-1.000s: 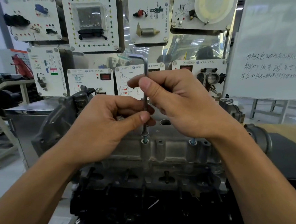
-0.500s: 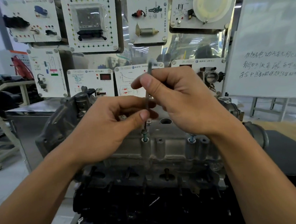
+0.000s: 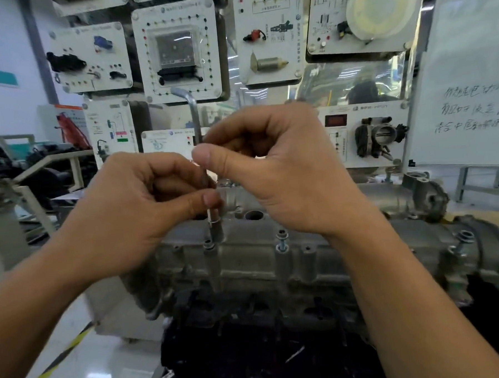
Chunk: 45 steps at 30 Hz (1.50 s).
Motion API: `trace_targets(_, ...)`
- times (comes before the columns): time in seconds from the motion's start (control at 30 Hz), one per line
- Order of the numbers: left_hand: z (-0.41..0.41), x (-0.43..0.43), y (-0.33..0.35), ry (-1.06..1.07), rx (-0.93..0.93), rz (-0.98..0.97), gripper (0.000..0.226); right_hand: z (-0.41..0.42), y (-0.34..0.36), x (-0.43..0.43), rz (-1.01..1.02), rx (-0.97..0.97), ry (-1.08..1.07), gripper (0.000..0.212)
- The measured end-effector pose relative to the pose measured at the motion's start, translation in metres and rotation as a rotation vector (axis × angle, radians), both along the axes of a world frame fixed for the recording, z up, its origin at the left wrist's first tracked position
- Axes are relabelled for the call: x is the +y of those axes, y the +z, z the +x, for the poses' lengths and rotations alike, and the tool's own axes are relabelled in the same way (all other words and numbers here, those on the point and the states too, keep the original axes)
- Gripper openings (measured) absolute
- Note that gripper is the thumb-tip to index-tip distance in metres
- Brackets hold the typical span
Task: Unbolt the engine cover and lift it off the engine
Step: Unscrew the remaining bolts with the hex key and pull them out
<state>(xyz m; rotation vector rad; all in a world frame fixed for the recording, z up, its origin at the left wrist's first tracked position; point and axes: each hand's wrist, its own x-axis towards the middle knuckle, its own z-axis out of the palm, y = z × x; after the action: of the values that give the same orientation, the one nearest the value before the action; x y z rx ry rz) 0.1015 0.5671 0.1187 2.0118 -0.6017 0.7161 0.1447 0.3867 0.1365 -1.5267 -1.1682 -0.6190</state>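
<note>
The grey cast engine cover (image 3: 246, 258) lies across the middle of the view on the dark engine. An L-shaped hex key (image 3: 193, 113) stands upright over a bolt (image 3: 214, 221) near the cover's front edge. My right hand (image 3: 282, 169) pinches the key's upper shaft between thumb and fingers. My left hand (image 3: 133, 206) pinches the lower shaft just above the bolt. A second bolt (image 3: 282, 240) sticks up, partly raised, to the right. A third bolt (image 3: 462, 240) stands at the cover's far right end.
Training panels (image 3: 177, 48) with mounted car parts hang right behind the engine. A whiteboard (image 3: 468, 90) with handwriting stands at the right. A throttle body (image 3: 380, 137) sits on a panel behind my right hand. Black cloth (image 3: 251, 359) covers the near side below the engine.
The key's bent top has swung round to point left. The view has moved closer and shifted. Both hands keep their pinch on the shaft.
</note>
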Motion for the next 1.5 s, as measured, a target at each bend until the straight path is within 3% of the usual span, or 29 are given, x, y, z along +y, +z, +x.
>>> trace_targets(0.2,-0.002,0.012,-0.014,0.101,0.03,0.012,0.031,0.004,-0.012,0.032,-0.01,0.069,-0.025,0.009)
trace_targets(0.43,0.008,0.01,-0.028,0.125,0.063,-0.133,0.028,0.01,-0.015,0.03,-0.106,0.082,-0.066,0.009)
trace_targets(0.57,0.011,0.008,-0.031,0.148,0.087,-0.169,0.037,0.012,-0.018,0.027,-0.11,0.085,-0.049,0.011)
trace_targets(0.73,0.013,0.005,-0.03,0.195,0.078,-0.097,0.025,0.016,-0.021,0.027,-0.133,0.123,-0.063,0.02)
trace_targets(0.9,0.011,0.009,-0.017,0.03,0.023,-0.07,0.029,0.023,-0.021,0.021,-0.183,0.128,-0.025,0.021)
trace_targets(1.03,0.016,0.009,-0.019,-0.006,0.076,0.075,0.024,0.026,-0.02,0.02,-0.188,0.152,-0.024,0.021)
trace_targets(1.17,0.018,0.008,-0.03,-0.02,0.017,-0.001,0.019,0.024,-0.019,0.024,-0.228,0.13,-0.063,0.025)
trace_targets(1.33,0.02,0.005,-0.035,0.036,-0.021,-0.117,0.018,0.019,-0.017,0.031,-0.027,0.201,-0.091,0.02)
trace_targets(1.47,0.021,0.001,-0.04,0.115,-0.107,-0.204,0.047,0.012,-0.019,0.042,0.056,0.203,-0.105,0.018)
trace_targets(1.5,0.022,0.001,-0.041,0.126,-0.108,-0.203,0.045,0.011,-0.02,0.044,0.06,0.211,-0.097,0.018)
